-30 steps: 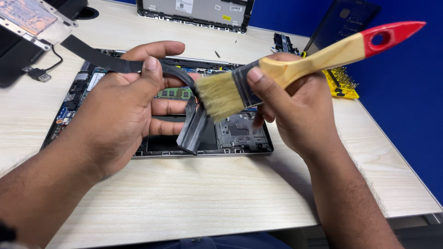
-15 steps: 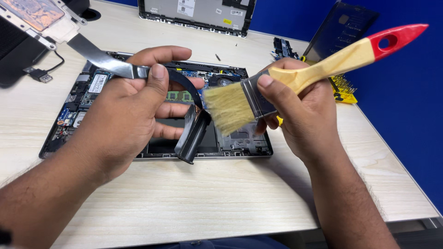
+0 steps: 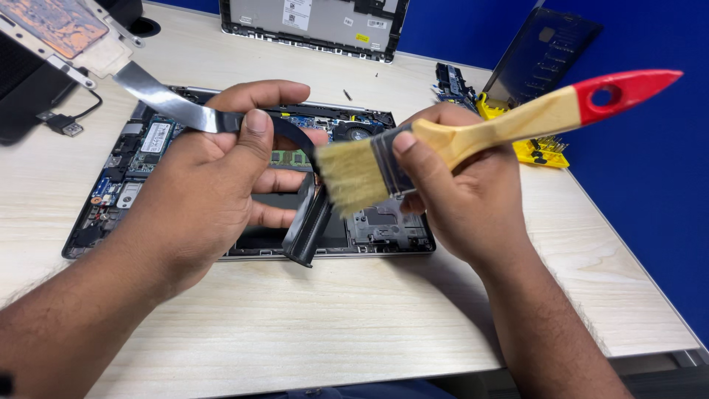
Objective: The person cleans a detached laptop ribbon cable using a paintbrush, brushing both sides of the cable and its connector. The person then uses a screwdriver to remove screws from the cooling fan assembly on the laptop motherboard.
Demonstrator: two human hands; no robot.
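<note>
My left hand [image 3: 214, 185] grips a curved black strip-like part [image 3: 173, 107] with a thicker block end [image 3: 306, 229], held above an opened laptop base [image 3: 118, 192] whose circuit boards show. My right hand [image 3: 461, 199] holds a paintbrush [image 3: 517, 122] with a pale wooden handle and red tip. Its tan bristles [image 3: 351, 177] touch the part's block end, right of my left fingers.
A laptop lid panel [image 3: 310, 22] lies at the table's far edge. A yellow tool holder [image 3: 543, 151] and a dark panel [image 3: 543, 55] sit at the right. A metal bracket with copper plate [image 3: 52, 29] and a black cable plug [image 3: 63, 127] lie at the left.
The brush has shifted slightly right and down against the part's block end. My left hand has turned the strip so its long end points more to the upper left.
</note>
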